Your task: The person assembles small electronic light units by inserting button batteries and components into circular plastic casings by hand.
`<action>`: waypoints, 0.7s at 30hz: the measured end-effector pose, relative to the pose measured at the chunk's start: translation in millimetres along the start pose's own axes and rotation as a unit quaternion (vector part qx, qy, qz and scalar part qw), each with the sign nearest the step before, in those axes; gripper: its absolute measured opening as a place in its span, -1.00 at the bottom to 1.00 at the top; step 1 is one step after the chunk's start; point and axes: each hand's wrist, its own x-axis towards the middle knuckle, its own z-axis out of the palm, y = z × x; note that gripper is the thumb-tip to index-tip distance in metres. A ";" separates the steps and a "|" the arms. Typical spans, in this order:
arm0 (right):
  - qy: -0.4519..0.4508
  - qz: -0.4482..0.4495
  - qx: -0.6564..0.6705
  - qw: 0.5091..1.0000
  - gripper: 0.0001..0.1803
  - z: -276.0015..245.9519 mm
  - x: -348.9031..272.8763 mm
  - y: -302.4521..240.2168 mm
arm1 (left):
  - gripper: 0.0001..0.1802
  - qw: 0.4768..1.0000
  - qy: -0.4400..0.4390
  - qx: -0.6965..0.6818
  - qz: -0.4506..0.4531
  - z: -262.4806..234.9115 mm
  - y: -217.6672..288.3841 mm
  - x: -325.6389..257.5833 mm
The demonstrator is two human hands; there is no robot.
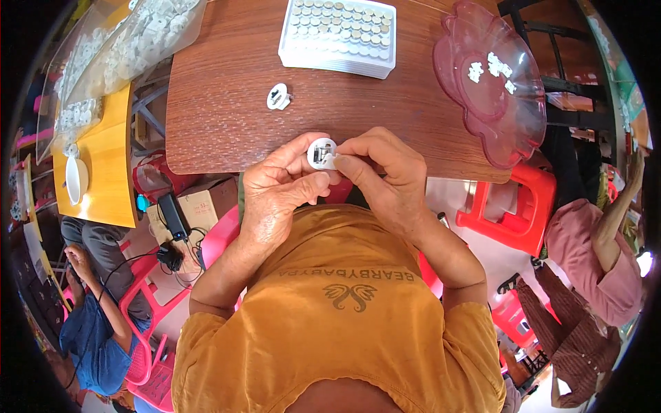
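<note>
Two white round parts [321, 153], one battery tray [339, 36], one pink dish [492, 86]

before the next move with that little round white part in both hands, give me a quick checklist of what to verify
1. Grip: left hand and right hand both pinch the small round white part at the table edge: ok.
2. Open face of the part turned up toward the camera, metal piece showing inside: ok.
3. Whether that metal piece is fully seated: cannot tell, too small.
4. Second round white part lies apart on the brown table, within sight: ok.
5. White tray of button cells sits at the far edge, filled in rows: ok.
6. Pink scalloped dish overhangs the table's right edge, a few white bits inside: not ok.
</note>
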 end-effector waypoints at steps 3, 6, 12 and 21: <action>-0.027 -0.016 -0.056 0.998 -0.91 -1.4 1.0 -1.6 | -0.52 1.000 0.002 0.004 0.004 -1.1 -0.5 -0.6; -0.015 -0.036 -0.073 0.997 -0.91 0.7 1.9 -0.1 | -0.53 1.000 -0.003 0.002 0.002 -1.8 -1.8 0.5; 0.008 -0.090 -0.082 0.993 -0.89 4.4 5.2 -0.2 | -0.53 1.000 -0.001 0.011 -0.023 -3.8 -0.3 1.7; -0.014 -0.100 -0.118 0.988 -0.90 1.5 6.9 1.6 | -0.52 1.000 -0.005 0.000 -0.028 -3.6 -2.4 2.5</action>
